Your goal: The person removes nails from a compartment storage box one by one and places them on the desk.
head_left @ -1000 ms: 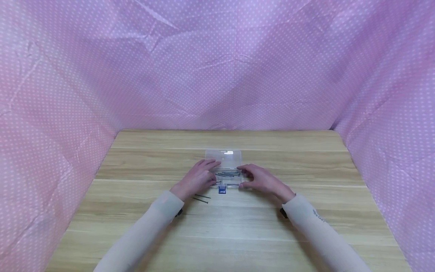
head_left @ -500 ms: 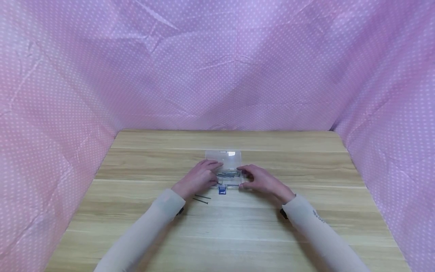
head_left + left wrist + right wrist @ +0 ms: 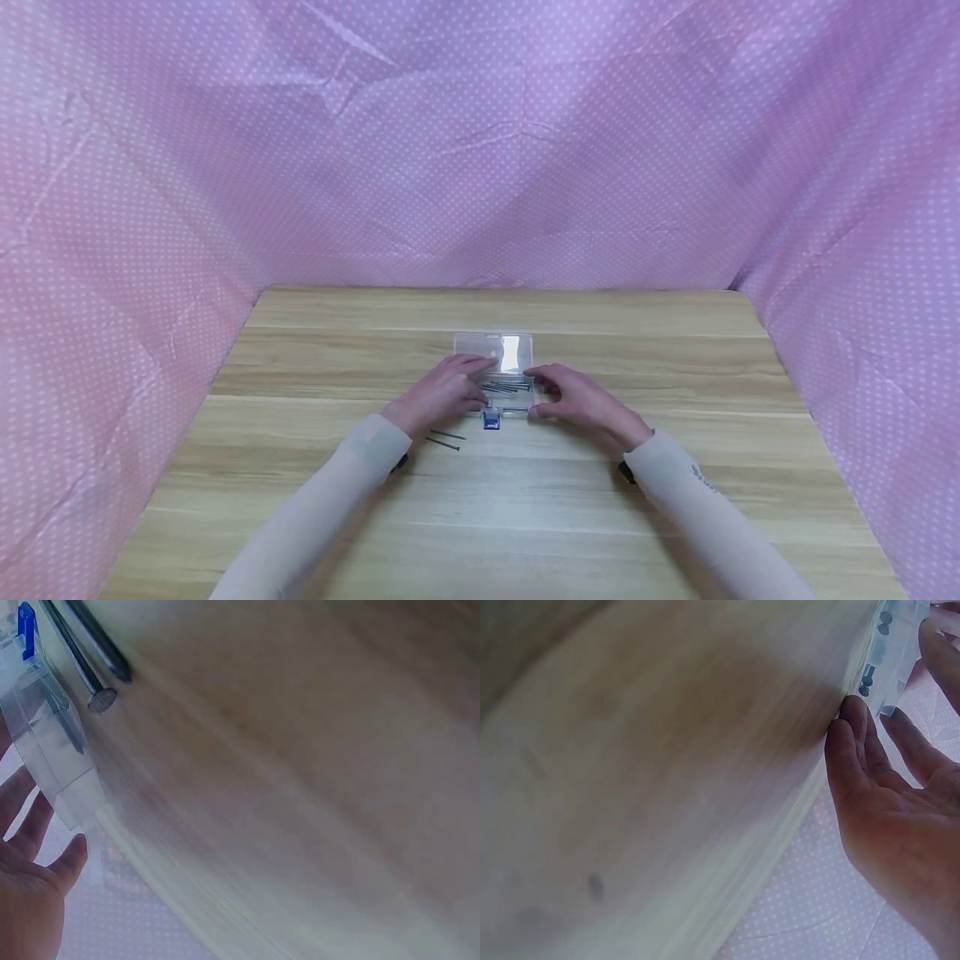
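In the head view a clear plastic box (image 3: pixel 516 402) with a blue latch (image 3: pixel 491 422) lies at mid-table, its transparent lid (image 3: pixel 472 343) folded back. Several dark nails (image 3: pixel 504 387) lie lengthwise inside, with one more nail (image 3: pixel 514 409) along the front. My right hand (image 3: pixel 588 406) grips the box's right end, thumb at the front corner and fingers at the back. My left hand (image 3: pixel 435 393) reaches over the left part, one finger stretched toward the lid. Its thumb and another finger dip close together by the front row; I cannot tell whether they pinch a nail.
Two loose nails (image 3: pixel 444 443) lie on the wooden table (image 3: pixel 480 517) in front of the box, below the left wrist. Pink dotted cloth (image 3: pixel 480 167) hangs behind the table and along both sides.
My left hand has slid slightly right over the box, covering more of the front nail. The lid's bright reflection has grown. My right hand keeps its grip on the box.
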Tool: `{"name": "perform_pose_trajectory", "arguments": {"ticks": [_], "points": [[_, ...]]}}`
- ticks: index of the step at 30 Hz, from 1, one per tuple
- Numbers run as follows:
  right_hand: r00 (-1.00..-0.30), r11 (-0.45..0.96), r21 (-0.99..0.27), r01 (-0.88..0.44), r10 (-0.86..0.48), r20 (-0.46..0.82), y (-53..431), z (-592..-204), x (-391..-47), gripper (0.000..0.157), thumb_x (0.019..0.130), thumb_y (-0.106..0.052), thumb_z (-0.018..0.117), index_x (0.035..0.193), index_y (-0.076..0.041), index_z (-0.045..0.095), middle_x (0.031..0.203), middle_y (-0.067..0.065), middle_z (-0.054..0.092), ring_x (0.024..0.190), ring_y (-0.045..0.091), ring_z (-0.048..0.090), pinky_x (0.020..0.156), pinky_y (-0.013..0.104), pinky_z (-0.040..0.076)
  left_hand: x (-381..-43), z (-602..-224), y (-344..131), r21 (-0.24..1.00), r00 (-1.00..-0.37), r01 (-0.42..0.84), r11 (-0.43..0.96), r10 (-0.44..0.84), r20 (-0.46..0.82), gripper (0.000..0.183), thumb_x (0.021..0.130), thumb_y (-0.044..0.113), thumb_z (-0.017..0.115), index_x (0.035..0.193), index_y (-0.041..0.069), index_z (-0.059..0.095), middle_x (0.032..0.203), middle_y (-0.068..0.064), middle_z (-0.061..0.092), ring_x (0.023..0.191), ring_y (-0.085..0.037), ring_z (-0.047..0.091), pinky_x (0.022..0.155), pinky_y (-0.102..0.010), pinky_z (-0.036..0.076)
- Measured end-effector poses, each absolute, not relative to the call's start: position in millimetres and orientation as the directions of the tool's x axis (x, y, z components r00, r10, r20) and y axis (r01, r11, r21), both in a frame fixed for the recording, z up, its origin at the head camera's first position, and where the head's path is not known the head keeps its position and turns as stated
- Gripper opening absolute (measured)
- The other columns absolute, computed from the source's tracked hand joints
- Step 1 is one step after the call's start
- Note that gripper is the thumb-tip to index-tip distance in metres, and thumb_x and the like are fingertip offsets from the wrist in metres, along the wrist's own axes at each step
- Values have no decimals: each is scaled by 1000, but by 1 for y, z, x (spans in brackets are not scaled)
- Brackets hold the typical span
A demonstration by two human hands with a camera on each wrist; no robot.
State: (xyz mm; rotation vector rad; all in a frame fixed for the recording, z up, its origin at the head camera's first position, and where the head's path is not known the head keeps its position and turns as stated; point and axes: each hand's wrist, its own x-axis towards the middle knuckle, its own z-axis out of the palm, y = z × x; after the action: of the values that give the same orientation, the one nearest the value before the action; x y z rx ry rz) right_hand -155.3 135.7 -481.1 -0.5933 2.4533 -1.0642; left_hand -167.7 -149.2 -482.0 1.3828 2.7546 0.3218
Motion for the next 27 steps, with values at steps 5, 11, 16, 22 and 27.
{"name": "perform_pose_trajectory", "arguments": {"ticks": [5, 11, 16, 22, 27], "points": [[-829, 615, -759, -212, -524, -193, 136, -479, -154, 71, 89, -26, 84, 149, -6, 53, 138, 11, 60, 124, 28, 57, 109, 49, 47, -168, -480, -143, 180, -576, 810, 559, 815, 64, 11, 92, 26, 79, 102, 22, 84, 157, -10, 50, 146, -32, 42, 122, -52, 29], [-825, 615, -755, -228, -533, -185, 137, -480, -154, 72, 89, -28, 84, 150, -7, 52, 141, 12, 60, 128, 30, 56, 111, 50, 45, -169, -479, -137, 124, -554, 829, 545, 831, 51, 9, 93, 27, 78, 97, 22, 84, 153, -7, 54, 144, -29, 45, 122, -51, 29], [-823, 616, -750, -243, -539, -177, 138, -482, -154, 72, 89, -30, 84, 150, -8, 52, 140, 11, 60, 126, 28, 57, 110, 49, 46, -167, -479, -136, 138, -563, 821, 554, 826, 26, 8, 95, 21, 76, 98, 19, 83, 155, -8, 52, 145, -29, 44, 122, -48, 29], [-822, 608, -758, -237, -541, -177, 140, -484, -154, 72, 89, -30, 83, 150, -8, 52, 141, 10, 60, 127, 29, 57, 110, 51, 46, -165, -479, -138, 115, -557, 826, 551, 830, 21, 10, 96, 19, 74, 100, 19, 83, 154, -6, 53, 145, -27, 44, 123, -44, 29], [-826, 617, -751, -236, -534, -179, 141, -485, -153, 72, 89, -32, 84, 150, -9, 52, 141, 9, 60, 126, 27, 57, 110, 50, 46, -165, -479, -139, 33, -542, 840, 541, 838, 62, 15, 92, 21, 78, 106, 18, 83, 149, -6, 58, 140, -30, 49, 121, -46, 33]]}}
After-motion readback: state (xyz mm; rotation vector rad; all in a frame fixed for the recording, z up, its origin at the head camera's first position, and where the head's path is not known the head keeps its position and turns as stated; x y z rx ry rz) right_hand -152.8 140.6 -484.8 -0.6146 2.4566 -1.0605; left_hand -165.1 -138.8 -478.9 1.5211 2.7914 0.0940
